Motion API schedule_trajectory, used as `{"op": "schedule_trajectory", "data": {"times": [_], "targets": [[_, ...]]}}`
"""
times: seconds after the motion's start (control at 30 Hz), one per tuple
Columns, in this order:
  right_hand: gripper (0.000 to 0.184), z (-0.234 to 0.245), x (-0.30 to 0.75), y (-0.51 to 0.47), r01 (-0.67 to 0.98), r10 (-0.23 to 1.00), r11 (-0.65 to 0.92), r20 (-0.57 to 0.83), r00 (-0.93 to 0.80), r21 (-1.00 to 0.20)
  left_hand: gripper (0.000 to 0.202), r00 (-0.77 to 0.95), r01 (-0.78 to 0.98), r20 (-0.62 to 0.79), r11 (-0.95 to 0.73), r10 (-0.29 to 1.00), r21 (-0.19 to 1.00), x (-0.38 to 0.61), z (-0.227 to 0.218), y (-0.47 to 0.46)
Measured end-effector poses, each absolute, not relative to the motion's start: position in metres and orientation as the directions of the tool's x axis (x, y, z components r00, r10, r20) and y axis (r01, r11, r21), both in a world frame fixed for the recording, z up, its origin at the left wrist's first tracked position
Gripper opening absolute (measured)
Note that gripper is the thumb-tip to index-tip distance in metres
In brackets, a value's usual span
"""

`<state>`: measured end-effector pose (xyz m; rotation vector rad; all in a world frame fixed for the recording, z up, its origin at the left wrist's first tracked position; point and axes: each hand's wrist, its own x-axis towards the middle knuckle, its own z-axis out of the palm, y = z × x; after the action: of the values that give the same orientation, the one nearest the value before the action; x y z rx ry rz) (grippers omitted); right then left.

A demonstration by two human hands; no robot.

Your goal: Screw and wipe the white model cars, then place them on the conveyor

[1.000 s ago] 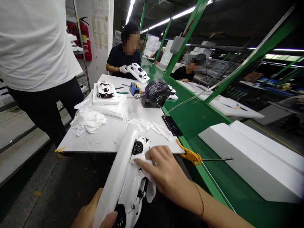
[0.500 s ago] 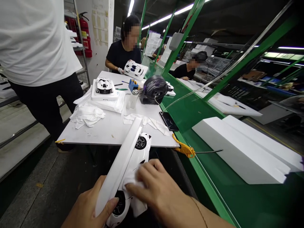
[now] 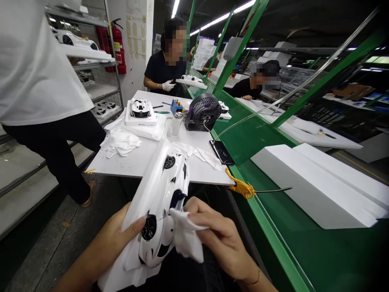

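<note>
The white model sports car (image 3: 162,190) sits on its long white display base (image 3: 120,269), and I hold both tilted in front of me, just past the near edge of the table. My left hand (image 3: 103,239) cups the base from below, with the thumb (image 3: 133,225) lying along its edge just beside a black wheel (image 3: 149,227). My right hand (image 3: 217,233) is closed in a pinch on a white cloth (image 3: 186,237), which presses against the car's side.

Beyond my hands, the white worktable (image 3: 121,168) carries loose white cloths (image 3: 120,144), a second model car (image 3: 139,108) on a white base, a small black fan (image 3: 203,111), a glass bottle (image 3: 176,125) and a blue holder (image 3: 176,107). A black phone (image 3: 221,152) lies at the table's right edge, beside the green conveyor (image 3: 267,170). On the conveyor are a yellow-handled tool (image 3: 241,188) and a white foam block (image 3: 313,182). Across the table, a co-worker's gloved hand (image 3: 167,85) holds up another white model.
</note>
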<state>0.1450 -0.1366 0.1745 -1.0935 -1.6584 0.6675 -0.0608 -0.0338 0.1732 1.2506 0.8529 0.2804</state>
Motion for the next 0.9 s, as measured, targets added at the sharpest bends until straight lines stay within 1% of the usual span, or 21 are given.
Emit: {"op": "schedule_trajectory", "data": {"times": [0.03, 0.07, 0.1, 0.13, 0.17, 0.2, 0.27, 0.33, 0.37, 0.47, 0.53, 0.6, 0.67, 0.73, 0.77, 0.8, 0.83, 0.87, 0.9], "targets": [[0.035, 0.174, 0.138, -0.135, 0.472, 0.895, 0.435, 0.426, -0.132, -0.767, 0.054, 0.666, 0.220, -0.419, 0.375, 0.617, 0.901, -0.060, 0.176, -0.034], [0.035, 0.173, 0.129, -0.132, 0.621, 0.895, 0.418, 0.419, -0.156, -0.663, 0.054, 0.661, 0.192, -0.425, 0.408, 0.619, 0.893, -0.059, 0.177, -0.034], [0.034, 0.171, 0.121, -0.129, 0.755, 0.891, 0.389, 0.423, -0.163, -0.528, 0.053, 0.659, 0.167, -0.428, 0.435, 0.619, 0.885, -0.059, 0.178, -0.034], [0.033, 0.168, 0.112, -0.127, 0.850, 0.882, 0.354, 0.441, -0.165, -0.390, 0.052, 0.655, 0.148, -0.435, 0.459, 0.618, 0.876, -0.059, 0.178, -0.035], [0.031, 0.164, 0.103, -0.127, 0.901, 0.866, 0.334, 0.468, -0.176, -0.279, 0.050, 0.651, 0.127, -0.439, 0.482, 0.620, 0.867, -0.059, 0.177, -0.036], [0.030, 0.159, 0.095, -0.127, 0.920, 0.846, 0.338, 0.492, -0.205, -0.198, 0.049, 0.649, 0.102, -0.443, 0.506, 0.618, 0.856, -0.060, 0.176, -0.036], [0.028, 0.148, 0.084, -0.133, 0.909, 0.787, 0.407, 0.540, -0.297, -0.093, 0.048, 0.634, 0.059, -0.467, 0.563, 0.617, 0.824, -0.062, 0.172, -0.037], [0.023, 0.136, 0.080, -0.141, 0.876, 0.709, 0.481, 0.598, -0.374, -0.023, 0.047, 0.583, 0.034, -0.523, 0.624, 0.622, 0.781, -0.064, 0.169, -0.037], [0.020, 0.130, 0.082, -0.145, 0.865, 0.679, 0.502, 0.622, -0.390, -0.006, 0.047, 0.550, 0.019, -0.556, 0.656, 0.623, 0.754, -0.064, 0.168, -0.037], [0.015, 0.114, 0.101, -0.154, 0.848, 0.655, 0.529, 0.647, -0.391, -0.024, 0.045, 0.503, -0.053, -0.611, 0.727, 0.611, 0.684, -0.066, 0.159, -0.035], [0.020, 0.107, 0.120, -0.158, 0.839, 0.670, 0.541, 0.632, -0.389, -0.057, 0.046, 0.507, -0.094, -0.622, 0.756, 0.597, 0.648, -0.069, 0.151, -0.033], [0.023, 0.105, 0.137, -0.162, 0.825, 0.701, 0.550, 0.608, -0.372, -0.130, 0.048, 0.493, -0.102, -0.637, 0.767, 0.592, 0.634, -0.071, 0.145, -0.032], [0.024, 0.110, 0.147, -0.165, 0.791, 0.749, 0.539, 0.594, -0.293, -0.289, 0.048, 0.472, -0.101, -0.648, 0.766, 0.598, 0.634, -0.072, 0.141, -0.032], [0.032, 0.122, 0.147, -0.163, 0.719, 0.801, 0.487, 0.583, -0.141, -0.495, 0.047, 0.447, -0.098, -0.654, 0.760, 0.610, 0.643, -0.071, 0.140, -0.034], [0.035, 0.129, 0.144, -0.159, 0.675, 0.814, 0.460, 0.577, -0.062, -0.577, 0.047, 0.441, -0.097, -0.654, 0.756, 0.615, 0.647, -0.071, 0.140, -0.035], [0.036, 0.136, 0.138, -0.154, 0.645, 0.818, 0.435, 0.575, 0.008, -0.628, 0.048, 0.445, -0.098, -0.649, 0.754, 0.617, 0.650, -0.069, 0.141, -0.036], [0.036, 0.142, 0.131, -0.147, 0.645, 0.820, 0.409, 0.570, 0.051, -0.645, 0.049, 0.457, -0.100, -0.639, 0.750, 0.618, 0.654, -0.068, 0.141, -0.037], [0.036, 0.147, 0.123, -0.139, 0.679, 0.820, 0.383, 0.569, 0.062, -0.626, 0.051, 0.473, -0.103, -0.629, 0.747, 0.617, 0.657, -0.067, 0.142, -0.037], [0.035, 0.151, 0.114, -0.132, 0.741, 0.822, 0.346, 0.567, 0.056, -0.576, 0.052, 0.486, -0.103, -0.624, 0.749, 0.612, 0.655, -0.066, 0.142, -0.038]]}}
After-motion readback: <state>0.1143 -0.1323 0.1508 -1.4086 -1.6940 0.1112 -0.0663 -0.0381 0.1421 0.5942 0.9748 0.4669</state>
